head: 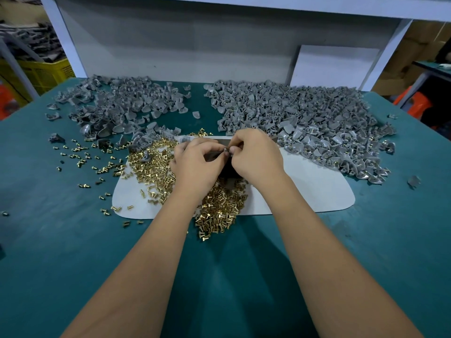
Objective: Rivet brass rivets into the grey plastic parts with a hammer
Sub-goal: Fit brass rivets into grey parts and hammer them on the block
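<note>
Two hands are meeting over the middle of the green worktop (73, 240), fingertips pinching one small grey part (225, 151) between them. The left hand (197, 164) is curling its fingers round the part from one side, and the right hand (256, 154) is pinching at it from the other; whether a rivet is already sitting in it is too small to tell. Both are working above a pale mat (305, 191) lying near the worktop's centre, with a dark object (228, 170), mostly hidden, showing just beneath them.

Brass rivets (151, 167) are lying heaped on the mat's left half and spilling over its near edge, with strays scattered toward the worktop's left edge. A pile of plain grey parts (127, 103) is spreading along the far left of the worktop. A larger pile (305, 118), many pieces showing a brass glint, is covering the far right and overlapping the mat's far right corner. A few loose parts are lying apart near the right edge.

A white panel (334, 64) is leaning against the grey back wall (170, 45) behind the far edge. A yellow crate (46, 71) is standing beyond the far left corner.
</note>
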A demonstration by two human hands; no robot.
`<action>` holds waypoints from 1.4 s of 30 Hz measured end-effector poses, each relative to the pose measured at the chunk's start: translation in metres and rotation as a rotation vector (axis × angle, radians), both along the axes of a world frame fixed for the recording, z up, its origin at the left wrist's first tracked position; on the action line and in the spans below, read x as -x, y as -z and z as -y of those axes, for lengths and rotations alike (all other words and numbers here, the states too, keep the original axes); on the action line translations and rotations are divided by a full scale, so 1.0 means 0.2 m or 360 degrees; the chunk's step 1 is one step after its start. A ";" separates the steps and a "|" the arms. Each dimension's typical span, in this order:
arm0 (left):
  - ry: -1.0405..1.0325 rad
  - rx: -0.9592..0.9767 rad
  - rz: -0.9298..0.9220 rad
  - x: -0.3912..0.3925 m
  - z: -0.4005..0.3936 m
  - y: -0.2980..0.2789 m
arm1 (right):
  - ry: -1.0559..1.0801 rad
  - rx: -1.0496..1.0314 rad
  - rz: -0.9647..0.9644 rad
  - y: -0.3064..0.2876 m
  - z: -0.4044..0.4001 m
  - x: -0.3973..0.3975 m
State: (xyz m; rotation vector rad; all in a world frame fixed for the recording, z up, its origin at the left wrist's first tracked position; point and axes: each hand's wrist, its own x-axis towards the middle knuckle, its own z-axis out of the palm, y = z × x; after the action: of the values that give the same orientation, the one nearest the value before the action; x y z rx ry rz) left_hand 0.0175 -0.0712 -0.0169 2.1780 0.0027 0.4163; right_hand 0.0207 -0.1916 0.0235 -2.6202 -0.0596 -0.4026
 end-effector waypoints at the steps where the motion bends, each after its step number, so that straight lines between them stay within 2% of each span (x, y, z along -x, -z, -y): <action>1: -0.0004 0.0005 0.0002 0.00 0.00 0.00 | 0.0007 -0.0045 -0.0020 0.00 0.00 0.00; 7: -0.0019 -0.0011 0.0009 0.00 0.00 0.01 | -0.0110 -0.0219 0.0071 0.05 0.02 0.00; 14: -0.0018 -0.0016 0.0014 -0.01 0.00 0.01 | -0.0150 -0.0764 -0.0030 0.06 0.07 0.00; 21: -0.0017 -0.0026 0.0007 -0.01 -0.01 0.01 | -0.0173 -0.0525 0.0084 0.08 0.04 -0.02; 31: -0.0023 -0.0020 0.0043 -0.02 -0.01 0.02 | -0.0186 -0.0698 0.0342 0.16 0.02 -0.02; 42: 0.0016 -0.0014 0.0028 -0.01 -0.01 0.01 | -0.0077 -0.0783 0.0227 0.16 0.02 -0.03</action>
State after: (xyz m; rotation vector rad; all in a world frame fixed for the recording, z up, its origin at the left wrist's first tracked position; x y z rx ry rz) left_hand 0.0186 -0.0689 -0.0197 2.1818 -0.0198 0.4309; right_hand 0.0272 -0.1947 -0.0087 -2.1005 -0.0618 -0.5138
